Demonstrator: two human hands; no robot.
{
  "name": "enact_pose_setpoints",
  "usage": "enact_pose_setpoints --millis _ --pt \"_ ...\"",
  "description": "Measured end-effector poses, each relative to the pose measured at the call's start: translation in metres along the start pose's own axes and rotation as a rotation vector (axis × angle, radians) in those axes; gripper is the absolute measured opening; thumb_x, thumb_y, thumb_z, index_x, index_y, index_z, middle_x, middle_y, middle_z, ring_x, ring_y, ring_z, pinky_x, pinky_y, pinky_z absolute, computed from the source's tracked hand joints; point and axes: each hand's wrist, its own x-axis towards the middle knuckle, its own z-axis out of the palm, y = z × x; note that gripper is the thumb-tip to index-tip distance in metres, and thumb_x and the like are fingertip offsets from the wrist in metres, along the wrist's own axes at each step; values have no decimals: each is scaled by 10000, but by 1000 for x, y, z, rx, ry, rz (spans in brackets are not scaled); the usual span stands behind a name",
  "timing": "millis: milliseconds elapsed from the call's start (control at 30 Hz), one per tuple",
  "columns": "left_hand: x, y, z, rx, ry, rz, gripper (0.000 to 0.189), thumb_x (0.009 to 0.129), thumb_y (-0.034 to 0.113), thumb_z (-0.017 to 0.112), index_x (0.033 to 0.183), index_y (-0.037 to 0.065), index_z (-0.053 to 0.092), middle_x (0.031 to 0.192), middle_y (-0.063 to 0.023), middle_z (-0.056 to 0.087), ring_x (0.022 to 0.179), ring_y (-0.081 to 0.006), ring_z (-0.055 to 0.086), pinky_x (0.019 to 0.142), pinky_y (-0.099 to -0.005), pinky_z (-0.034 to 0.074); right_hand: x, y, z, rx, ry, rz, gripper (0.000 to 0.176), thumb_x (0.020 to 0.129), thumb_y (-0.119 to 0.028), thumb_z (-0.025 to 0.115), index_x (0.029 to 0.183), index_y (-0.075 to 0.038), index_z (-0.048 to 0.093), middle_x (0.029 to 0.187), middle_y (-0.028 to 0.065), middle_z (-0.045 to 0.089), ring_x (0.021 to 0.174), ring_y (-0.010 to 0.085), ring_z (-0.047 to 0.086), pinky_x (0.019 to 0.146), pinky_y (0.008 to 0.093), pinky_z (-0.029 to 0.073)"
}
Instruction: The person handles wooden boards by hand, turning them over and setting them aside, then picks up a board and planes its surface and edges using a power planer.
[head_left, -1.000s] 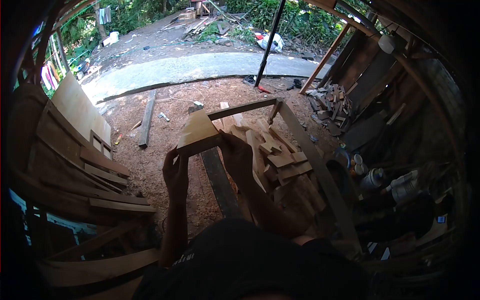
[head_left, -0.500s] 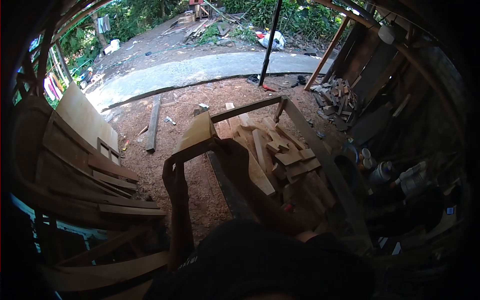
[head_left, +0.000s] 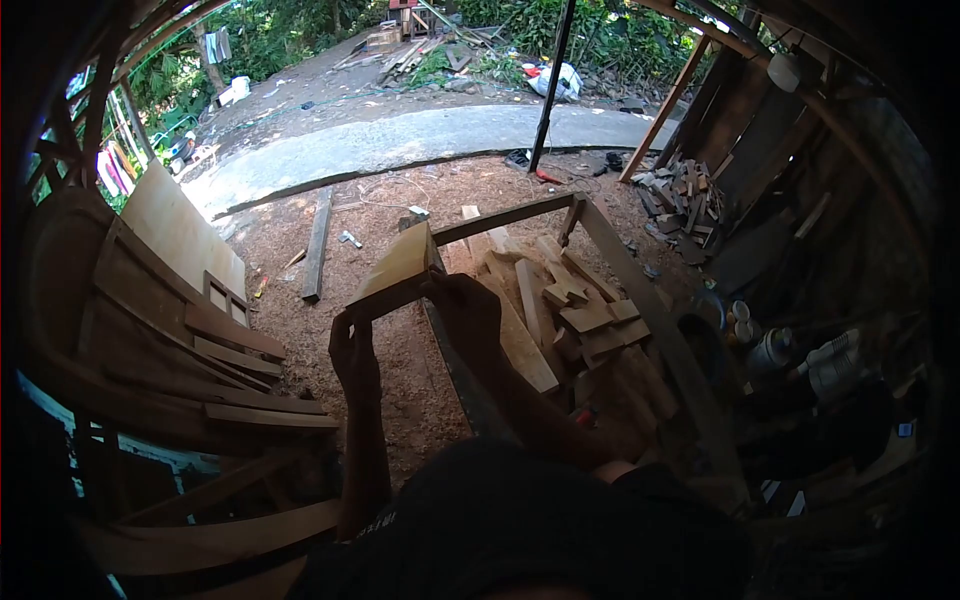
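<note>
A pale wooden board (head_left: 400, 259) with a darker near edge is held up in front of me. My left hand (head_left: 354, 352) grips its near left corner from below, the thumb and fingers closed on the edge. At the near right corner, my right hand (head_left: 463, 308) is closed on the same board. Just beyond and to the right is a wooden frame (head_left: 640, 280), with several loose wood offcuts (head_left: 575, 310) piled inside its outline. The underside of the board and some fingertips are hidden.
Wood shavings (head_left: 405, 385) cover the ground. A dark plank (head_left: 317, 245) and a hammer-like tool (head_left: 350, 239) lie ahead. Boards and a curved wooden piece (head_left: 150, 330) lean at the left. Scrap wood (head_left: 688, 203) is heaped at the right, near cans (head_left: 772, 350).
The whole view has shifted slightly, the surroundings moving a little right and down. Both hands keep their hold on the board, which has barely moved.
</note>
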Motion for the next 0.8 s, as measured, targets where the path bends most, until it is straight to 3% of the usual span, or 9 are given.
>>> enact_pose_setpoints --millis 400,533,633,700,800 --pt "4 -5 -3 77 -34 -8 277 1097 229 612 1161 -38 645 1093 -73 647 1041 -131 566 945 -304 473 0 -6 -8 -62 9 5 247 958 -154 792 1135 12 751 1118 150 791 1075 202 761 898 322 587" --pt "-12 5 18 114 -62 7 284 1097 213 614 1207 -49 622 1131 -100 654 1111 -157 613 969 -316 498 -4 -2 -21 -97 31 49 246 967 -158 786 1112 31 730 1130 167 785 1085 195 752 912 319 581" --pt "-18 8 28 158 -98 -38 309 1088 193 630 1264 -57 587 1187 -130 658 1174 -195 644 987 -315 507 -6 10 -32 7 92 -12 233 974 -156 780 1084 38 713 1069 153 786 1017 161 744 877 308 572" --pt "-21 5 34 150 -155 -29 314 1082 186 641 1270 -57 581 1209 -133 664 1205 -207 645 1014 -315 501 -8 8 -42 -44 132 -1 196 996 -128 752 1082 38 695 955 90 756 890 99 685 800 260 547" --pt "-24 3 41 73 -222 -32 353 1069 141 652 1343 -52 542 1294 -147 633 1288 -232 614 1063 -337 490 -11 19 -51 31 174 17 189 1007 -124 739 1087 38 685 948 82 754 890 92 684 792 254 544"
